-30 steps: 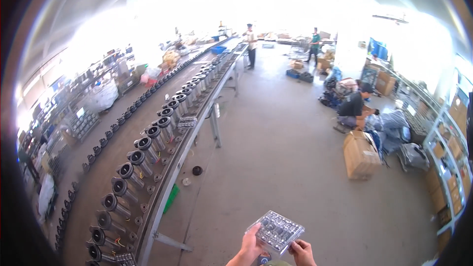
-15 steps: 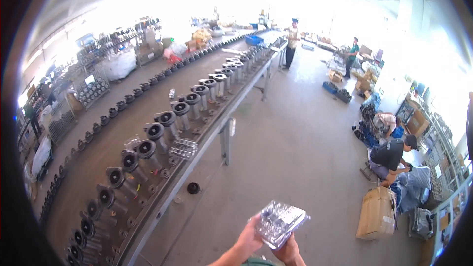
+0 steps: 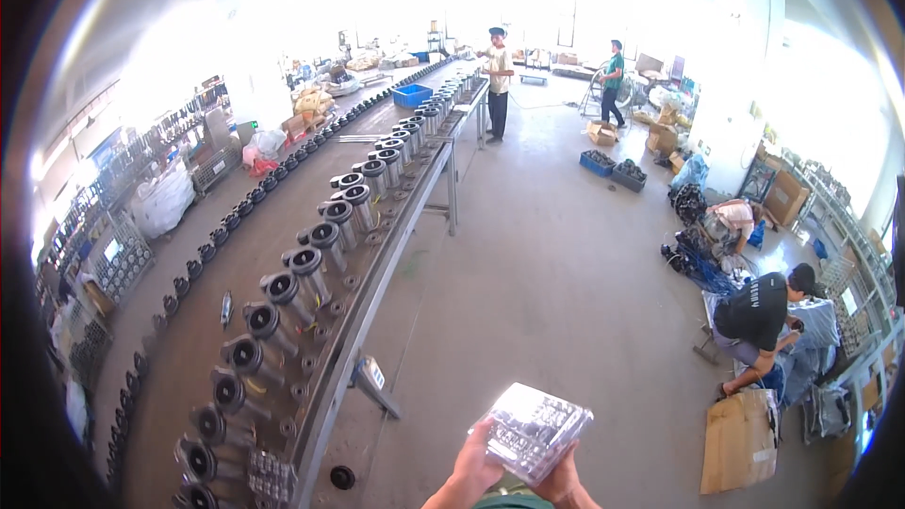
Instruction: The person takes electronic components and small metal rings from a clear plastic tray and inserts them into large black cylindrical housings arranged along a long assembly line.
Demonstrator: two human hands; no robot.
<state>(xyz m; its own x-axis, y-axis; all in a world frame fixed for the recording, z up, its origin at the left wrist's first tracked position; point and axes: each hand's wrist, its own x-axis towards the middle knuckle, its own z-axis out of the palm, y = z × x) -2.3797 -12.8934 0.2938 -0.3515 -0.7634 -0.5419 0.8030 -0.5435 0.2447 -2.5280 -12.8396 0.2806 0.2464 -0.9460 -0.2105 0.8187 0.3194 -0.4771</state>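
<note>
My left hand (image 3: 477, 460) and my right hand (image 3: 563, 479) hold a clear plastic blister tray (image 3: 534, 426) filled with small shiny parts, low in front of me. The left fingers grip its left edge, the thumb on top. The right hand holds the lower right side, its fingertips partly hidden under the tray. To my left, a similar tray of small parts (image 3: 271, 477) lies on the long bench (image 3: 363, 316), beside a row of grey metal cylinders with black round tops (image 3: 304, 261). Neither hand touches the bench.
A black round part (image 3: 342, 478) lies on the floor by the bench. A blue bin (image 3: 412, 95) sits farther along the bench, near a standing person (image 3: 498, 85). At right, a person in a black shirt (image 3: 762, 316) bends beside a cardboard box (image 3: 740, 440). Crates (image 3: 596, 164) stand ahead.
I have moved forward along the bench; the tray on it and the black part on the floor now appear nearer. Both hands still hold their tray at about the same place.
</note>
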